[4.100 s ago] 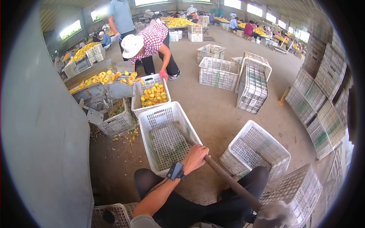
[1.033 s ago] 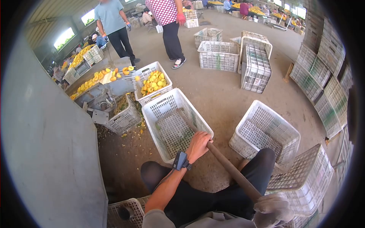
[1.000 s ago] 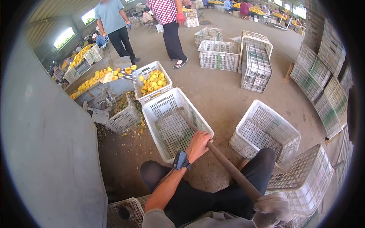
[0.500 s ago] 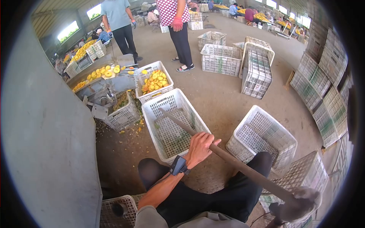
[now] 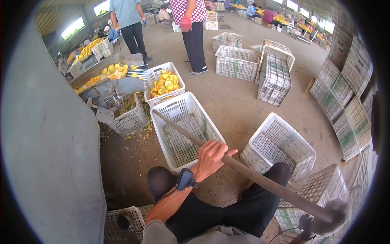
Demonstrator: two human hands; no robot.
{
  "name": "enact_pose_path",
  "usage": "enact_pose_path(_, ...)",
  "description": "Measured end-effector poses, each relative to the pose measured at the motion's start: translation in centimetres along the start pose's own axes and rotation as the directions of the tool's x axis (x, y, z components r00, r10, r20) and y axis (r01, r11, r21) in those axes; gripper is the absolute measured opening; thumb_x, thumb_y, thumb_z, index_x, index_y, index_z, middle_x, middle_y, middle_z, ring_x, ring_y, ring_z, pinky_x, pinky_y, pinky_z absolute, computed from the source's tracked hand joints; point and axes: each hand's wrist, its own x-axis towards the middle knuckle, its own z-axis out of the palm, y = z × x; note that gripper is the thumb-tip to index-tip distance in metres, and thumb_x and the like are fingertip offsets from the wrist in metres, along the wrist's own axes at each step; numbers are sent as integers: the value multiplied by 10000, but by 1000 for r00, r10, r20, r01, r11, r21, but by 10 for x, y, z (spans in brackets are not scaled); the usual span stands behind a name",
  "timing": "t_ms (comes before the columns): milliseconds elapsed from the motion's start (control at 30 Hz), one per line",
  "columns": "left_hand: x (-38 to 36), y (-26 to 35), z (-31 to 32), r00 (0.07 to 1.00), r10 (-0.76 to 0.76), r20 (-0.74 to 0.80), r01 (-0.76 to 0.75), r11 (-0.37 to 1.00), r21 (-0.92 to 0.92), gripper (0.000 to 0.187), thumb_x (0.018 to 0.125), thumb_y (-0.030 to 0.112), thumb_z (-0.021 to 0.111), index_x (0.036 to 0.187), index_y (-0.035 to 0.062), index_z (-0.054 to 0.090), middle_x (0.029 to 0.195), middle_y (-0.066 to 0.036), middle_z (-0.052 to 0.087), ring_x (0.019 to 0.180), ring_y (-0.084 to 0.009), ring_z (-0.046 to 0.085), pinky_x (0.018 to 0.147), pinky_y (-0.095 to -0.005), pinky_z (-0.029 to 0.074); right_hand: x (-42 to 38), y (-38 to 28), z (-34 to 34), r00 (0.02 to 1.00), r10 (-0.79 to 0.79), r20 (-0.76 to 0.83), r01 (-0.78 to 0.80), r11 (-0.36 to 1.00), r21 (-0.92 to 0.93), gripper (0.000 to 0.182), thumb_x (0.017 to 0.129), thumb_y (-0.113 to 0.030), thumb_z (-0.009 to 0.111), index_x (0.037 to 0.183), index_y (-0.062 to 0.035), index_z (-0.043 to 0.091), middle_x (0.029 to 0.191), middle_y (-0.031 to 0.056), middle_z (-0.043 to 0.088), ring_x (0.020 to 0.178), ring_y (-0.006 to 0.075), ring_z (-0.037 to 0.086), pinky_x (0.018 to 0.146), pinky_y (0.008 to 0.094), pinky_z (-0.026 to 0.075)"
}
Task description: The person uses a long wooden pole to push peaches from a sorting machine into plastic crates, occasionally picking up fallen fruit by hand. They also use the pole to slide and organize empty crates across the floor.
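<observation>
A long wooden pole (image 5: 260,177) slants from the lower right up to the left. My left hand (image 5: 212,156), with a dark device strapped on its wrist, wraps round the pole's middle. Near the lower right edge, my right hand (image 5: 335,217) looks greyish and blurred, closed round the pole's near end. The far end of the pole reaches over an open white crate (image 5: 185,140) with a perforated bottom. Beyond that crate, a white crate (image 5: 164,99) holds yellow-orange fruit (image 5: 165,84).
A metal chute (image 5: 109,81) carries fruit at the left, above a crate of scraps (image 5: 129,120). A grey panel (image 5: 53,134) rises beside me. White crates (image 5: 280,146) stand right, others (image 5: 341,110) stacked beyond. Two people (image 5: 126,24) (image 5: 193,36) stand ahead.
The pole's far end has moved up and left across the crate in front of me. My left hand has shifted slightly left, still round the pole. Fruit on the chute has changed position.
</observation>
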Motion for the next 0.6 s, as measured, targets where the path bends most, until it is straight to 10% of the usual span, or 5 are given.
enact_pose_path(233,12,-7,-15,996,28,-83,-21,996,82,373,779,185,866,709,71,517,642,-105,512,586,-326,538,549,-438,396,43,-50,34,969,-147,200,206,925,-319,356,778,-168,653,1059,49,623,954,113,627,829,249,619,746,374,503)
enact_pose_path(300,11,-22,-23,997,22,-78,-10,988,153,355,799,179,851,717,67,524,649,-109,520,594,-332,544,564,-440,403,52,-64,54,970,-54,237,108,970,-219,282,883,-192,641,1018,55,642,935,143,662,700,233,638,633,354,507)
enact_pose_path(400,-1,-43,-34,996,-92,-21,94,946,310,341,873,206,810,743,62,529,696,-105,555,703,-309,572,673,-426,442,64,-88,85,824,372,426,-453,886,102,265,955,-208,665,1000,52,681,894,162,710,595,225,678,546,350,523)
enact_pose_path(600,-22,-70,-43,966,-254,-50,248,857,452,299,858,188,801,762,31,567,778,-139,591,845,-350,580,874,-479,449,66,-93,138,684,156,712,-281,958,61,318,774,-189,821,1054,-48,766,788,126,759,674,242,750,616,334,570)
